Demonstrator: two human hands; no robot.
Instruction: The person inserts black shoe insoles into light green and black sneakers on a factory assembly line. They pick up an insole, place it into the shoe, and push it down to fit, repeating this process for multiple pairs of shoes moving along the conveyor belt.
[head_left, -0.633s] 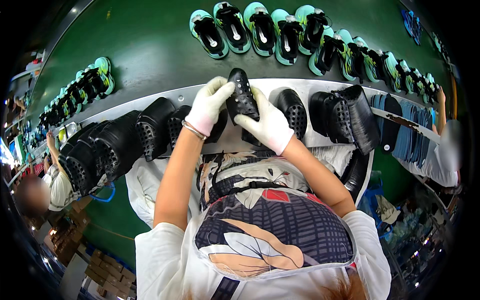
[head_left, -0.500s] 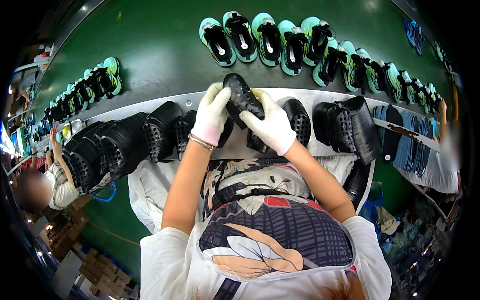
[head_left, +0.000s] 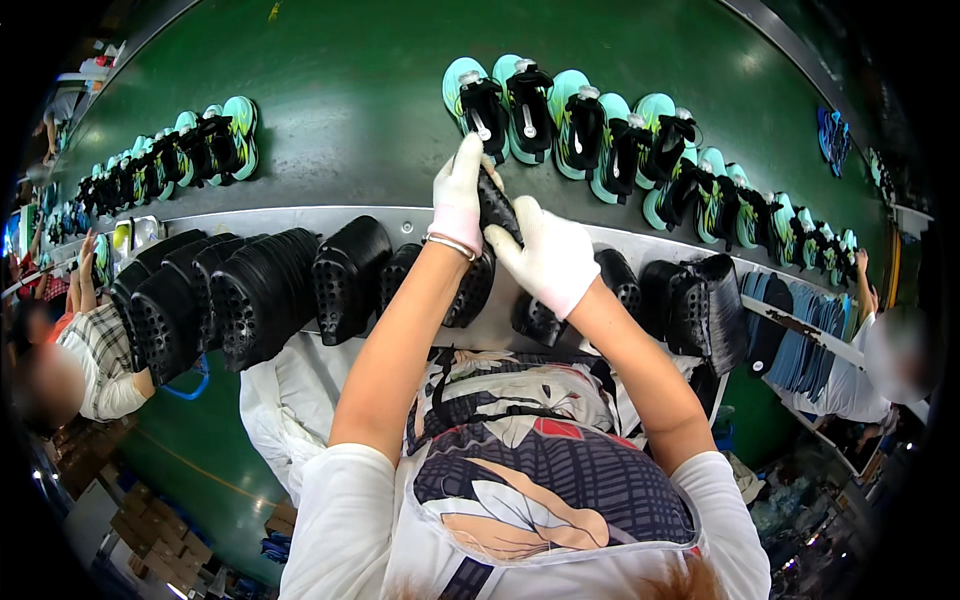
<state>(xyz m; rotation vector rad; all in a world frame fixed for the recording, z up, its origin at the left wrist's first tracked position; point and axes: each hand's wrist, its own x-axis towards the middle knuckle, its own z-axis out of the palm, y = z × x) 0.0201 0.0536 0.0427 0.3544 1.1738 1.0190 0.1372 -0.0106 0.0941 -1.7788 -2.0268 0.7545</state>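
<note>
Between my gloved hands is a black toe-shaped shoe insert (head_left: pixel 497 210), tilted so that a narrow side shows. My left hand (head_left: pixel 458 195), in a white glove, is closed around its far part, the fingertips beside the nearest turquoise-and-black sneaker (head_left: pixel 482 112). My right hand (head_left: pixel 548 255), gloved too, grips the near end with thumb and fingers; some fingers are hidden behind it. More black perforated inserts (head_left: pixel 350 275) stand on the metal ledge below my hands, to both sides.
Sneakers line the green conveyor belt (head_left: pixel 340 110) ahead, with another row (head_left: pixel 220 145) at the left. Stacked blue and black insoles (head_left: pixel 800 340) lie at the right. A co-worker (head_left: pixel 95 360) is at the left, another co-worker (head_left: pixel 850 360) at the right.
Both hands have moved the insert away from me, toward the nearest sneaker. It has turned from its holed face to a narrow side. The sneakers have shifted right in view.
</note>
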